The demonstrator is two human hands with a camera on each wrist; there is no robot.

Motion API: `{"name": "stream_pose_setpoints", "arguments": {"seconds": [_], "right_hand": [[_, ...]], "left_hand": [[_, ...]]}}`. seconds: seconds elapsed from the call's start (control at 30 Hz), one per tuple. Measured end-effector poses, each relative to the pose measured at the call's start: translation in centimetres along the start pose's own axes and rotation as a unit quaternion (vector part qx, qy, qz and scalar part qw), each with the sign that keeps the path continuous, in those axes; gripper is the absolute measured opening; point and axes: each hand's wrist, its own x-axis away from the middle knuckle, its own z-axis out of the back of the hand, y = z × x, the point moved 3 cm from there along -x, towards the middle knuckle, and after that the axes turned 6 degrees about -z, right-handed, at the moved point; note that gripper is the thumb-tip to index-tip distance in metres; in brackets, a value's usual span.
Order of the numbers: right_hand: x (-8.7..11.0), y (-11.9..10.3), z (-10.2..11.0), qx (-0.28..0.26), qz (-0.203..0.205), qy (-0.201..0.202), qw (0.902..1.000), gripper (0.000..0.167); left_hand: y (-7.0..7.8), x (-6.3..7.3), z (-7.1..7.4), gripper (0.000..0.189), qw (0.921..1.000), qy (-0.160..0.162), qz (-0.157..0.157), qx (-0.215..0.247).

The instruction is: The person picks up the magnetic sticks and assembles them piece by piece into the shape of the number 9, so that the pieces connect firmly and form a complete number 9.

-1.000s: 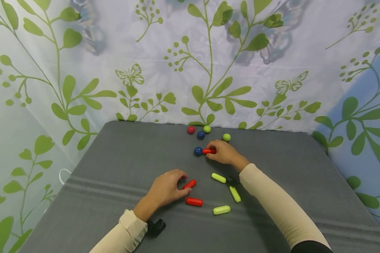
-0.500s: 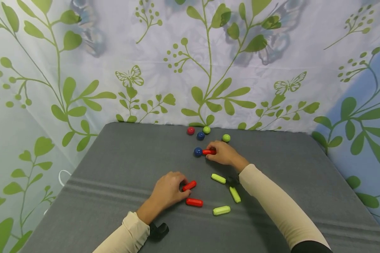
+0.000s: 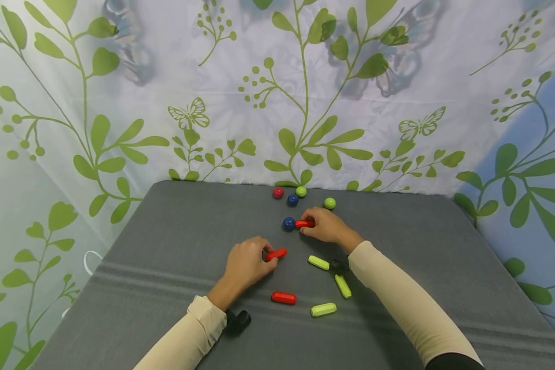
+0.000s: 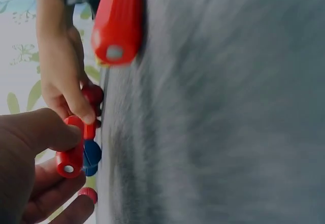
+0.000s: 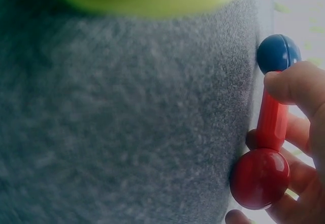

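Observation:
My left hand (image 3: 245, 262) pinches a red magnetic rod (image 3: 277, 254) between thumb and fingers, held over the table; its silver end shows in the left wrist view. Farther back, my right hand (image 3: 326, 225) grips a second red rod (image 5: 272, 120) from the side. A blue ball (image 3: 289, 223) sits at that rod's left end. At its other end, a dark red ball (image 5: 260, 179) appears in the right wrist view, while the hand covers it in the head view. Between the two hands lies a short stretch of grey cloth.
A third red rod (image 3: 283, 297) and yellow-green rods (image 3: 324, 309), (image 3: 343, 286), (image 3: 318, 262) lie nearer the front. Toward the back edge are a red ball (image 3: 278, 192), another blue ball (image 3: 293, 199) and green balls (image 3: 301, 191), (image 3: 330, 203). A leaf-print curtain (image 3: 240, 118) hangs behind the table.
My left hand has closed on its red rod and carried it away from me, toward the right hand's pieces. My right hand stays in place with its rod and ball.

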Motion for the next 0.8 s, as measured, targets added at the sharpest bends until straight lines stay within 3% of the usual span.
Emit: {"name": "stream_pose_setpoints", "arguments": {"seconds": [0.17,0.33,0.5,0.8], "right_hand": [[0.1,-0.1,0.1,0.0,-0.002,0.0,1.0,0.02],[0.0,0.0,0.1,0.004,-0.001,0.001,1.0,0.02],[-0.1,0.1,-0.1,0.007,0.0,0.008,0.9999,0.018],[-0.1,-0.3,0.0,0.008,0.008,0.018,0.9998,0.013]], "left_hand": [[-0.9,-1.8,-0.6,0.018,0.9994,0.006,0.035,-0.001],[-1.4,-2.7,-1.3,0.015,0.9978,0.014,0.064,-0.01],[-1.5,-3.5,-2.0,0.016,0.9972,0.023,0.065,-0.029],[-1.1,-4.6,-2.9,0.015,0.9951,0.003,0.09,-0.041]]}}
